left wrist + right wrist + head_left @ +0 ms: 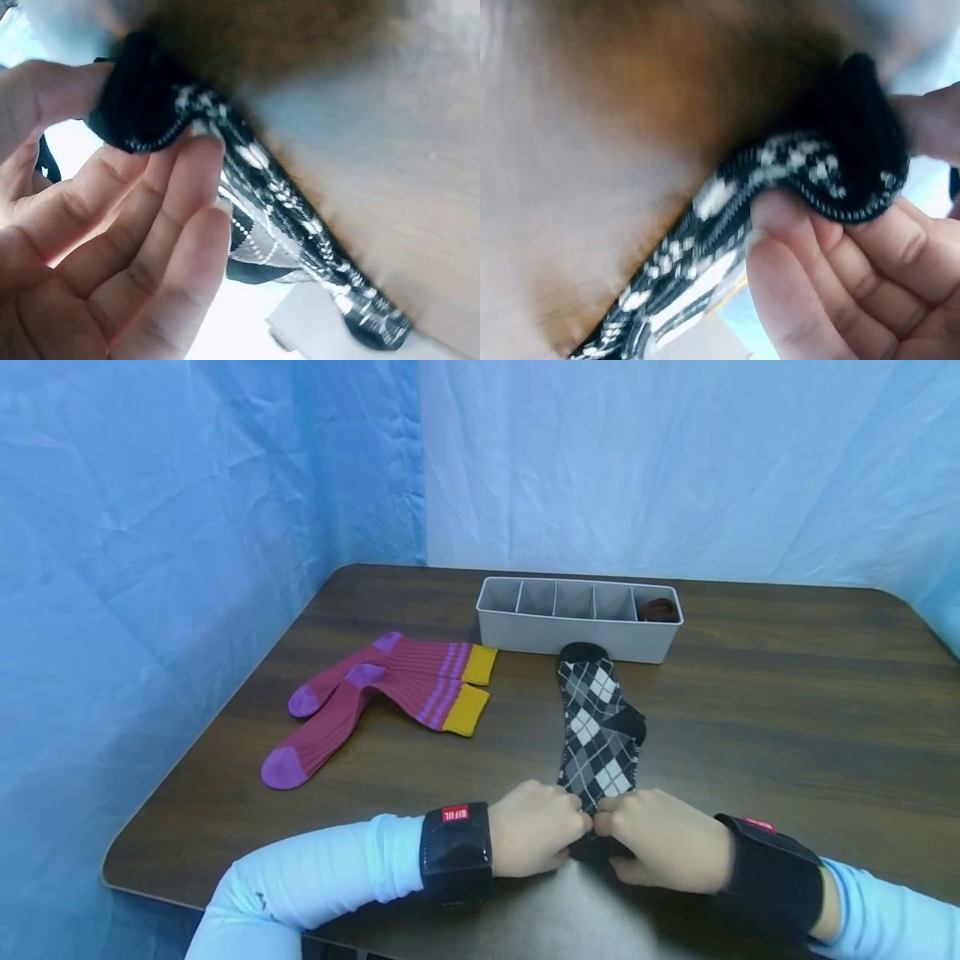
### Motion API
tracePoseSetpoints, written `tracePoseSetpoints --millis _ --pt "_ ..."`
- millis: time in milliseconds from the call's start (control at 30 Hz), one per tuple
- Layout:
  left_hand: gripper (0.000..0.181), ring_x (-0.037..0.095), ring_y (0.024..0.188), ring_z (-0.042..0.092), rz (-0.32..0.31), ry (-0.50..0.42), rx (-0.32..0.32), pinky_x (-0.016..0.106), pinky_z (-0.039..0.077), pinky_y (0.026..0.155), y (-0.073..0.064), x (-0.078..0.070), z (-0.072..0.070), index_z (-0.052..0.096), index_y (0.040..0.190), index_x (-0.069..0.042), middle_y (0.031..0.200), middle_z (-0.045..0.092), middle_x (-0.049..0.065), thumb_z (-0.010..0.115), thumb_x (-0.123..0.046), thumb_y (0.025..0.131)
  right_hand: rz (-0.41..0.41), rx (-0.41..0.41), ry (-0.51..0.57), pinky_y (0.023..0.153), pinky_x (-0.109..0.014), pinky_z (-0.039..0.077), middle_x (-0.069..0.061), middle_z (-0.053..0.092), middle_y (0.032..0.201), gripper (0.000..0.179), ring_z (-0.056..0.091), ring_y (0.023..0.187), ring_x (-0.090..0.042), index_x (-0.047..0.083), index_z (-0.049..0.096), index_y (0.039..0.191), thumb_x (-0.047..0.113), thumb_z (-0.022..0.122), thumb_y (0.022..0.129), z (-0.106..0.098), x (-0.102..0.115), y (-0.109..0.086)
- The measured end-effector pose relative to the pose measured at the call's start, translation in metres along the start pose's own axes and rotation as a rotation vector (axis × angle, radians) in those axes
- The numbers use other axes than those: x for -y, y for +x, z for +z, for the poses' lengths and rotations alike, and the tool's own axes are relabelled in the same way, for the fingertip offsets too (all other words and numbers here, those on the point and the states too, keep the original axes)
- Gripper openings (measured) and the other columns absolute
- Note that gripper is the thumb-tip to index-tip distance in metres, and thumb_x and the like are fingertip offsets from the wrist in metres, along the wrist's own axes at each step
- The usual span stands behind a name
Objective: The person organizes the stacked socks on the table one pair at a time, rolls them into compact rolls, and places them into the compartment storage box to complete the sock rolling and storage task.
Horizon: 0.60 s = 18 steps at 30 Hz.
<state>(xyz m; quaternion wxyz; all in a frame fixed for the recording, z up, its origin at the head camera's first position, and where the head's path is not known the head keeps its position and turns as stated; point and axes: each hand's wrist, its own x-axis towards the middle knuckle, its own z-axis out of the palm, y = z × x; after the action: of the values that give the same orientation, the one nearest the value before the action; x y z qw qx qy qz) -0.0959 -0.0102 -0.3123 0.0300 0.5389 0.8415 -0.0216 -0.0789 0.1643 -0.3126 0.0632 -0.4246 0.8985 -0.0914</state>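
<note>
A black, grey and white argyle sock (596,727) stretches from the front of the table toward the organizer, toe at the far end. Both hands pinch its black cuff end, side by side. My left hand (536,828) has its thumb on one face of the black cuff (139,97) and its fingertips against the other. My right hand (670,841) grips the cuff's other side the same way, with the black band (866,150) folded over between thumb and fingers. Seen from the wrists, the cuff is lifted and the rest slopes down to the table.
To the left lie two maroon socks (405,681) with purple toes and yellow cuffs, partly overlapping. A grey divided organizer (577,639) stands at the back, with a rolled brown item (657,610) in its right compartment. Blue sheeting (225,485) hangs behind and left of the dark wooden table (787,718).
</note>
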Motion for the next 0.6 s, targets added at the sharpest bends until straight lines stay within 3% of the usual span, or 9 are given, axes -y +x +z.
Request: tracePoseSetpoints --millis 167,267,333,433,533,600 --pt "0.018 0.001 0.049 0.041 -0.046 -0.456 0.187 0.012 0.031 0.044 0.007 0.019 -0.011 0.055 0.091 -0.011 0.062 0.049 -0.007 0.06 -0.013 0.075 0.008 0.133 0.29 0.043 -0.014 0.034 0.012 0.043 0.058 0.006 0.034 0.049 0.004 0.016 0.056 0.069 0.012 0.061 0.069 -0.01 -0.014 0.005" --pt "0.02 0.002 0.048 0.041 -0.079 -0.664 0.268 0.013 0.033 0.044 0.01 0.029 -0.013 0.049 0.095 -0.008 0.061 0.048 -0.005 0.058 -0.009 0.077 -0.007 0.183 0.412 0.045 -0.014 0.038 0.011 0.046 0.061 0.01 0.039 0.051 0.005 0.011 0.055 0.08 0.008 0.058 0.071 -0.013 -0.022 0.007" --pt "0.018 0.002 0.049 0.042 -0.096 -0.744 0.302 0.014 0.034 0.046 0.013 0.034 -0.013 0.048 0.095 -0.006 0.062 0.05 -0.004 0.057 -0.008 0.079 0.002 0.209 0.446 0.047 -0.015 0.039 0.011 0.047 0.063 0.014 0.041 0.052 0.004 0.01 0.053 0.084 0.006 0.058 0.071 -0.015 -0.025 0.009" --pt "0.014 0.003 0.055 0.045 -0.114 -0.774 0.338 0.014 0.035 0.051 0.017 0.039 -0.013 0.05 0.091 -0.006 0.068 0.052 -0.004 0.057 -0.009 0.079 0.011 0.22 0.403 0.049 -0.015 0.039 0.011 0.047 0.065 0.013 0.041 0.055 0.004 0.014 0.051 0.079 0.006 0.059 0.072 -0.015 -0.027 0.01" --pt "0.009 0.005 0.059 0.045 -0.137 -0.696 0.343 0.016 0.034 0.052 0.019 0.041 -0.012 0.053 0.086 -0.01 0.071 0.052 -0.005 0.058 -0.014 0.08 0.044 0.225 0.366 0.05 -0.015 0.038 0.011 0.046 0.065 0.014 0.041 0.056 0.003 0.016 0.051 0.075 0.007 0.061 0.072 -0.015 -0.027 0.01" --pt "0.011 0.005 0.063 0.046 -0.137 -0.637 0.299 0.015 0.035 0.054 0.019 0.04 -0.012 0.052 0.086 -0.013 0.075 0.052 -0.005 0.059 -0.016 0.079 0.077 0.222 0.366 0.052 -0.016 0.039 0.011 0.048 0.066 0.016 0.043 0.057 0.002 0.015 0.051 0.078 0.007 0.062 0.071 -0.015 -0.027 0.01"
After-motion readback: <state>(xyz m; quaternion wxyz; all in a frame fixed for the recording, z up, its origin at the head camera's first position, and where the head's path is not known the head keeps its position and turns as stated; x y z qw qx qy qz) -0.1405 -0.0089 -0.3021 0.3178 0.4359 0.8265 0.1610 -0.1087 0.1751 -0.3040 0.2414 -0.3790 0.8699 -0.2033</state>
